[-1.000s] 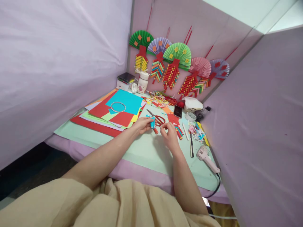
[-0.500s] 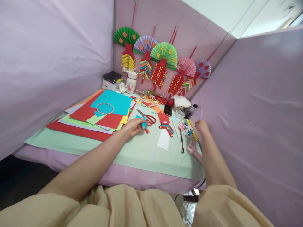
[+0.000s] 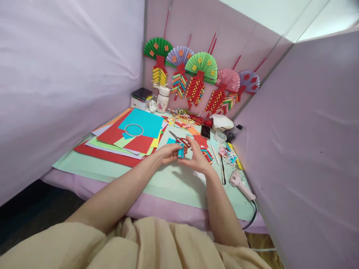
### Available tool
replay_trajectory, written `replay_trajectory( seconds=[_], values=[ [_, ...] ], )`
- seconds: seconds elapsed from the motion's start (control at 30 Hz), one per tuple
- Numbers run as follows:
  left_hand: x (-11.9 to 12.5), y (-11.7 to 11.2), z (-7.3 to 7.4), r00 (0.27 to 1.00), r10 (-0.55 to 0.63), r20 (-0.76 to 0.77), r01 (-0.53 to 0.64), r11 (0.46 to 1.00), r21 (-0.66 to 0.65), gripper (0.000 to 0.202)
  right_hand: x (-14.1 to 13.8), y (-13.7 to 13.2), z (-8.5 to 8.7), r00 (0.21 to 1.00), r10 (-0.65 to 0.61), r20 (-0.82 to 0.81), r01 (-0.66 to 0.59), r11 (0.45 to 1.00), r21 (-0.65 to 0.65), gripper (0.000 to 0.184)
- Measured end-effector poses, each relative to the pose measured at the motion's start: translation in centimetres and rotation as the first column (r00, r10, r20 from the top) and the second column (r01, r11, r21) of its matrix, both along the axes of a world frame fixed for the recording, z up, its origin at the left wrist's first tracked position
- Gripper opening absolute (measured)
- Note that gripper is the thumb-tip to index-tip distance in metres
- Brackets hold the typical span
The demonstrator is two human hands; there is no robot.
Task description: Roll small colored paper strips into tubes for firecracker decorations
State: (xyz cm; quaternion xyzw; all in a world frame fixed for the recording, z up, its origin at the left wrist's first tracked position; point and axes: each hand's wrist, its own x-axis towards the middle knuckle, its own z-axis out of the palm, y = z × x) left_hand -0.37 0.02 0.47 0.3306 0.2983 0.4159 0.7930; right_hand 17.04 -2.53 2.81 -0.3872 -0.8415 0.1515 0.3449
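Observation:
My left hand (image 3: pixel 169 153) holds a small blue paper roll (image 3: pixel 181 151) above the table. Close on its right, my right hand (image 3: pixel 196 157) is open, thumb and fingers apart around the roll's side; whether it touches the roll I cannot tell. Red-handled scissors (image 3: pixel 179 138) lie just behind the hands, partly covered by them. Several red and blue paper rolls (image 3: pixel 207 155) lie beyond my right hand, partly hidden by it. A white paper piece (image 3: pixel 199 175) shows beneath my right wrist.
Coloured paper sheets (image 3: pixel 117 138) with a ring (image 3: pixel 134 124) on top are stacked at left. At right lie a pink glue gun (image 3: pixel 241 185) with its cord, a black pen-like tool (image 3: pixel 223 170), tape (image 3: pixel 220 137) and a phone (image 3: pixel 205 131). Paper fans (image 3: pixel 201 67) hang behind.
My right hand has come from the table's right edge over to the blue paper roll in my left hand. The whole view has shifted slightly.

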Motion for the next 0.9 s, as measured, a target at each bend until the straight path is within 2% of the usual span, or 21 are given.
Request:
replay_trajectory(
  seconds=[0.07, 0.17, 0.37, 0.6, 0.9],
  values=[
    [0.1, -0.1, 0.1, 0.999, -0.027, 0.02, 0.026, 1.0, 0.012, 0.015, -1.6, -0.2, -1.2, 0.998, 0.028, -0.052, -0.029, 0.999, -0.016, 0.096],
    [0.1, -0.2, 0.1, 0.997, -0.071, 0.033, 0.071, 0.997, 0.016, 0.02, -1.7, -0.1, -1.9, 0.989, 0.043, -0.144, -0.052, 0.996, -0.066, 0.093],
    [-0.2, -0.3, 0.1, 0.988, -0.139, 0.068, 0.14, 0.99, -0.014, 0.019, -1.2, -0.8, -1.6, 0.966, 0.07, -0.251, -0.108, 0.984, -0.143, 0.086],
    [-0.1, -0.2, -0.2, 0.985, -0.147, 0.088, 0.152, 0.987, -0.056, 0.015, -1.6, -1.2, -1.8, 0.969, 0.012, -0.248, -0.034, 0.996, -0.085, 0.082],
    [-0.1, -0.6, 0.3, 0.968, -0.171, 0.186, 0.186, 0.98, -0.066, 0.015, -2.1, -1.3, -2.0, 0.91, 0.075, -0.407, -0.123, 0.988, -0.091, 0.081]
  ],
)
